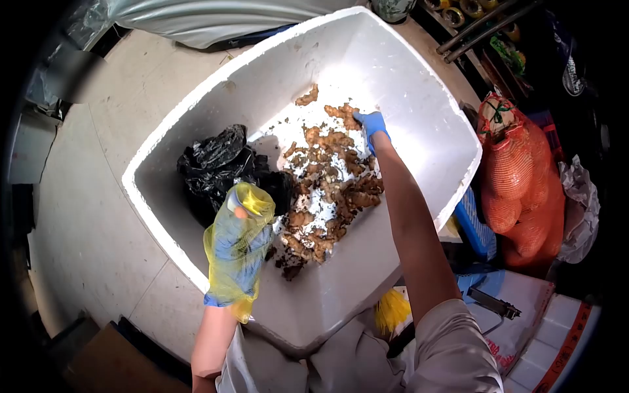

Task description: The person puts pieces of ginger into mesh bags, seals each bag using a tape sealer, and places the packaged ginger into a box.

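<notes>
My left hand (pixel 237 252), in a blue glove, is at the near left of the white foam box (pixel 173 134). A yellow mesh bag (pixel 252 198) is drawn over the hand, and its fingers curl inside the netting, partly hidden. Something orange-pink shows at the bag's mouth. Inside the box, my right hand (pixel 373 126), also blue-gloved, closes its fingertips on a piece of ginger root (pixel 343 115) at the far side. Many brown ginger roots (pixel 327 177) with soil crumbs lie across the box floor. A crumpled black plastic bag (pixel 219 164) sits against the left wall.
Red mesh sacks (pixel 521 187) full of round produce stand at the right, beside a blue plastic basket (pixel 476 226). White cartons (pixel 517 314) are at the lower right. More yellow netting (pixel 393 311) lies by the box's near edge. Tiled floor (pixel 98 196) extends along the left.
</notes>
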Available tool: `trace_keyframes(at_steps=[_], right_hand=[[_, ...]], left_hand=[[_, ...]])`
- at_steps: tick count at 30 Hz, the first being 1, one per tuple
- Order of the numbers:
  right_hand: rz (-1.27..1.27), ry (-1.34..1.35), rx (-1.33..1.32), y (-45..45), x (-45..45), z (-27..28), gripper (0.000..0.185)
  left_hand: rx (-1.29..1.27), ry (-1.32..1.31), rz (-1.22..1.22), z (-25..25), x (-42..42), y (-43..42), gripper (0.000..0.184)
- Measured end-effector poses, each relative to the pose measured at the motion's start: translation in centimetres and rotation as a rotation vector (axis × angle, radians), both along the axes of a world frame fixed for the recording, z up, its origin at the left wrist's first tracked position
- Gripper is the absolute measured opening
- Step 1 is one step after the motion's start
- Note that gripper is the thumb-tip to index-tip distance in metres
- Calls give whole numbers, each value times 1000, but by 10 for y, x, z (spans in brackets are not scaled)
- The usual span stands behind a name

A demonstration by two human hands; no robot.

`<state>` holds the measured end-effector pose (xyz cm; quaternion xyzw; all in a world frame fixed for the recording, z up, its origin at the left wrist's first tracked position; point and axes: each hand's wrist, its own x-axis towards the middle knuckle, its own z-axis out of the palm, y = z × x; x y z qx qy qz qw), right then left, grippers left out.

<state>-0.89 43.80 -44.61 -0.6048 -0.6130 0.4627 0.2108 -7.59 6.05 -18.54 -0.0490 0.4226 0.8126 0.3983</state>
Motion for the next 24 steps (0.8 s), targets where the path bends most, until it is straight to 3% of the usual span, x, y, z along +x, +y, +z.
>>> trace_keyframes(at_steps=[1,3,7,9,10,11,13,15,16,18,19,24], right_hand=[[-45,50,-190,-4,-1,1,41],[-141,234,-340,-23,-4,5,41],[-222,148,-337,-18,-11,-27,40],[-74,110,39,2,-8,-66,20],[-74,112,39,13,-4,-82,20],[160,-57,260,16,-3,-81,23],[397,-227,478,19,-2,-81,31],[-32,239,-52,-22,-11,20,24],[-9,197,-21,-39,-16,58,22],[266,264,-58,-46,-15,101,23],[309,411,-185,-63,-16,135,25],[681,552,-384,-132,4,250,22]], left_hand=[[-18,42,-13,-1,-3,-2,45],[-76,88,-53,-7,-8,-10,45],[-93,35,-18,-4,-6,-5,45],[-89,29,23,-4,-5,-4,42],[-88,31,22,-4,-5,-4,42],[-120,18,19,-3,-5,-4,40],[-154,6,18,-3,-6,-3,38],[-145,-5,-29,-3,-6,0,37],[-140,-10,-52,-2,-6,1,36],[-123,-15,-92,0,-6,3,35],[-115,-16,-109,1,-6,2,34],[-111,7,-214,-10,-11,-1,32]])
